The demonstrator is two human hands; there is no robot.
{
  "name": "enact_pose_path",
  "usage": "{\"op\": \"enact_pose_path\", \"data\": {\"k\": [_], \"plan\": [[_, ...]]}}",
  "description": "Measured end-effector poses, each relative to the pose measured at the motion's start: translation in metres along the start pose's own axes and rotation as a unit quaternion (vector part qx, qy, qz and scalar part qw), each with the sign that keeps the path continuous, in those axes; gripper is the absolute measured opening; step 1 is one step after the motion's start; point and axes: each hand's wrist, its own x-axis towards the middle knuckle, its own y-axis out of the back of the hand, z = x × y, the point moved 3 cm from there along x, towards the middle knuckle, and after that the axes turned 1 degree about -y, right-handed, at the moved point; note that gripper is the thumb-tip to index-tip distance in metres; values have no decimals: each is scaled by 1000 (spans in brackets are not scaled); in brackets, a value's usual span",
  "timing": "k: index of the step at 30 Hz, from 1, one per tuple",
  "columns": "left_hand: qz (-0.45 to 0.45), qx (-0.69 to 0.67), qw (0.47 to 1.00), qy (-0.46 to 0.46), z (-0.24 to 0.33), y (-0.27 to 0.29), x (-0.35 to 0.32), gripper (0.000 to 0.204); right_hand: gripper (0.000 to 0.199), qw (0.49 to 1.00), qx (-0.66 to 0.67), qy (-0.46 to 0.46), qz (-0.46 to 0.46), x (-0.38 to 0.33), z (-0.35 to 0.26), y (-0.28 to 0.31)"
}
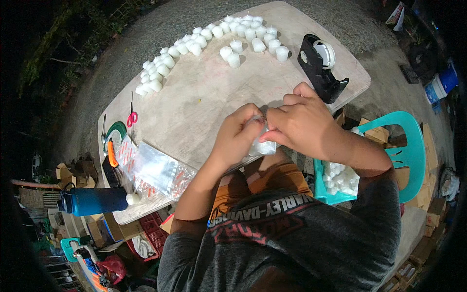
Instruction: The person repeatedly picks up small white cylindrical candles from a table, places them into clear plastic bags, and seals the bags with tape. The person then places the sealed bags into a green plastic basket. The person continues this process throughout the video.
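Near the table's front edge, my left hand (237, 134) and my right hand (302, 118) pinch a small clear plastic bag (265, 148) between them. Their fingertips meet at its upper part, and the lower end hangs below my fingers. Something whitish shows through the plastic, but my fingers cover much of it. Several white votive candles (258, 45) stand or lie along the far side of the table (194, 102). Just beyond my right hand sits a black tape dispenser (316, 68) with a roll of clear tape.
At the left lie pink-handled scissors (132, 118), an orange cutter (112, 155) and flat clear plastic bags (154, 168). A blue bottle (99, 200) lies by the left corner, beside a single candle (132, 198). On my right, a teal chair (413, 155) holds bagged white candles (340, 180).
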Motion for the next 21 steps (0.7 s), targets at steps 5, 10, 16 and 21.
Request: {"op": "enact_pose_path", "data": {"k": [5, 10, 16, 21], "plan": [[-14, -15, 1000, -4, 7, 8, -15, 13, 21, 863, 432, -141, -218, 12, 36, -14], [38, 0, 987, -156, 15, 16, -21, 14, 26, 660, 711, -146, -196, 11, 33, -60], [209, -16, 947, -242, 11, 6, -40, 28, 54, 455, 847, -269, -50, -5, -20, -131], [161, 223, 900, -338, 15, 14, -54, 42, 49, 407, 822, -360, -173, -5, -19, -118]]}}
